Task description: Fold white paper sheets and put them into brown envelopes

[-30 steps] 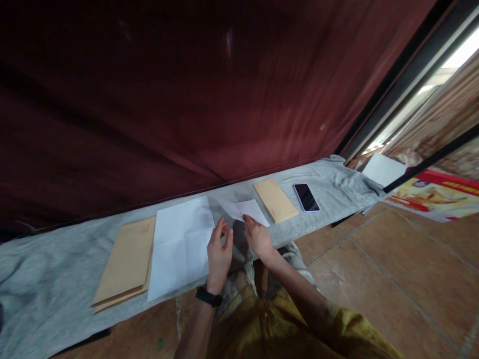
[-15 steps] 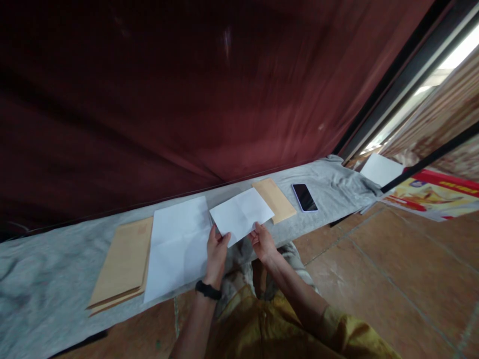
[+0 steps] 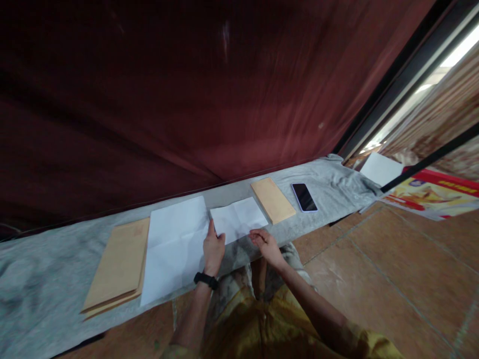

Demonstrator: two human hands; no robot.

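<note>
A folded white sheet of paper [image 3: 239, 218] lies on the grey cloth, its creases showing. At its left edge rests my left hand [image 3: 214, 248], index finger stretched out and thumb apart from it; the other fingers are partly hidden. My right hand [image 3: 266, 244] is at the near edge of the folded sheet, fingers loosely extended and holding nothing I can see. To the left lies larger white paper [image 3: 175, 244] with a crease across it, partly behind my left hand. A small brown envelope [image 3: 273, 200] lies just right of the folded sheet.
A stack of larger brown envelopes [image 3: 119, 264] lies at the left. A phone [image 3: 304, 197] sits right of the small envelope. The narrow cloth-covered surface [image 3: 41, 279] runs along a dark red curtain [image 3: 224, 99]. A red and yellow box [image 3: 437, 192] stands at the far right.
The folded sheet has gone from being held tilted in both hands to lying flat on the cloth, away from the small envelope. Both hands have loosened from it.
</note>
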